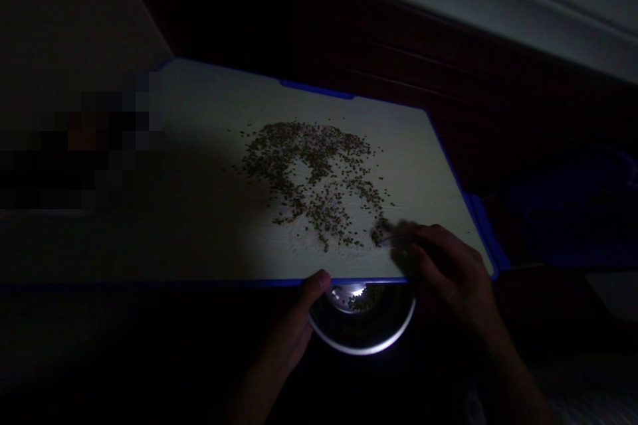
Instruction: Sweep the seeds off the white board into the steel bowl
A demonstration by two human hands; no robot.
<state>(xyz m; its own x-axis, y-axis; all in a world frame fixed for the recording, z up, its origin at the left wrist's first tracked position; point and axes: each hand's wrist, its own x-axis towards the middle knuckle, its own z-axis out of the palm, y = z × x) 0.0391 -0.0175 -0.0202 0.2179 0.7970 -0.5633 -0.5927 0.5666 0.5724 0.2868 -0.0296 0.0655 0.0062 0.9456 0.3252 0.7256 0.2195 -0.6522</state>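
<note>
Small dark green grains, like mung beans or lentils [309,153], lie scattered over a pale tabletop with blue edging [209,239]. My left hand [302,322] is closed on the rim of a round metal bowl [366,349], its thumb up at the table's near edge. The bowl sits just below that edge, partly hidden by it, and some grains show inside. Over the near right part of the tabletop, my right hand [451,272] is closed on a thin, curved, spoon-like thing [396,238]. Its tip touches a little cluster of grains. Dim light blurs its exact kind.
A blurred-out patch [80,146] covers the left end of the tabletop. A pale ledge [478,0] runs across the upper right. Dark blue shapes [573,192] stand beyond the table's right end. Most surroundings are in deep shadow.
</note>
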